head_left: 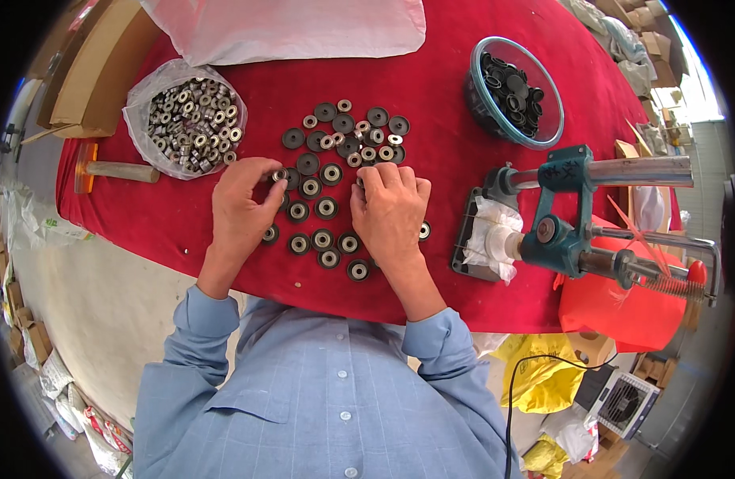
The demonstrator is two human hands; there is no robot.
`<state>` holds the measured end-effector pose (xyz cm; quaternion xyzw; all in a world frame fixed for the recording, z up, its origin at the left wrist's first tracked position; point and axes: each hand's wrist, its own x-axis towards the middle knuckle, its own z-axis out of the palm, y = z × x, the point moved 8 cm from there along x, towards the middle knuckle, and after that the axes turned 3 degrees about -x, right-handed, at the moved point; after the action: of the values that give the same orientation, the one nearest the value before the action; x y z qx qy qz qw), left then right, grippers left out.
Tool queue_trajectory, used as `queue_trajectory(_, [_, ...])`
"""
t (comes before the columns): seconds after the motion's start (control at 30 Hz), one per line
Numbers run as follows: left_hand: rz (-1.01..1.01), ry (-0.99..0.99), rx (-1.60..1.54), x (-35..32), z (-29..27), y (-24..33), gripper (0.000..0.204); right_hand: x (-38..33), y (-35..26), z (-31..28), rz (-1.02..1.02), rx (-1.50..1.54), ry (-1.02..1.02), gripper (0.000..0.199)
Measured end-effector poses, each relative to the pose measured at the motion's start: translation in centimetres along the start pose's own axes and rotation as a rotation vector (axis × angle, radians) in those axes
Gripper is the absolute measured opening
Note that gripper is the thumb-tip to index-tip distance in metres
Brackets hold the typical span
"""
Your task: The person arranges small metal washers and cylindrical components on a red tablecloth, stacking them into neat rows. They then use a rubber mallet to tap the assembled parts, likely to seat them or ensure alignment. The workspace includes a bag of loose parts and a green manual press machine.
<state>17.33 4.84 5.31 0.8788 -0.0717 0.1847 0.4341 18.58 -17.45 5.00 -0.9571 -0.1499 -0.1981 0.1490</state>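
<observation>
My left hand (pixel 241 209) pinches a small metal bearing (pixel 280 174) between thumb and fingers, at the left side of a group of black round caps. My right hand (pixel 390 211) is curled downward over the right side of the group; its fingertips are closed, and what they hold is mostly hidden. Between the hands lie several black caps with bearings set in them, such as a filled cap (pixel 326 208). Farther off, loose bearings rest on and among bare black caps, including a bare cap (pixel 293 139).
A plastic-lined bowl of bearings (pixel 166 164) stands at far left beside a hammer (pixel 120 171). A clear tub (pixel 556 120) of black caps sits at far right. A green hand press (pixel 555 231) stands right on the red cloth (pixel 431 88). A white sheet (pixel 304 36) lies behind.
</observation>
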Motion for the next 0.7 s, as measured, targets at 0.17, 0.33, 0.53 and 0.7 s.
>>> queue_trajectory(0.17, [0.141, -0.065, 0.129, -0.4, 1.3, 0.9, 0.026, 0.1, 0.2, 0.3, 0.004, 0.098, 0.019, 0.022])
queue_trajectory(0.33, [0.198, -0.060, 0.126, -0.9, 1.9, 0.6, 0.021, -0.2, 4.2, -2.7, 0.232, 0.387, 0.057, 0.023])
queue_trajectory(0.53, [0.192, -0.022, 0.137, -1.1, 2.1, 0.1, 0.022, -1.2, 8.2, -5.1, 0.367, 0.439, 0.126, 0.021])
queue_trajectory(0.7, [0.216, -0.110, 0.241, -1.2, 2.3, 1.0, 0.027, -1.9, 8.0, -3.8, 0.333, 0.439, 0.086, 0.021])
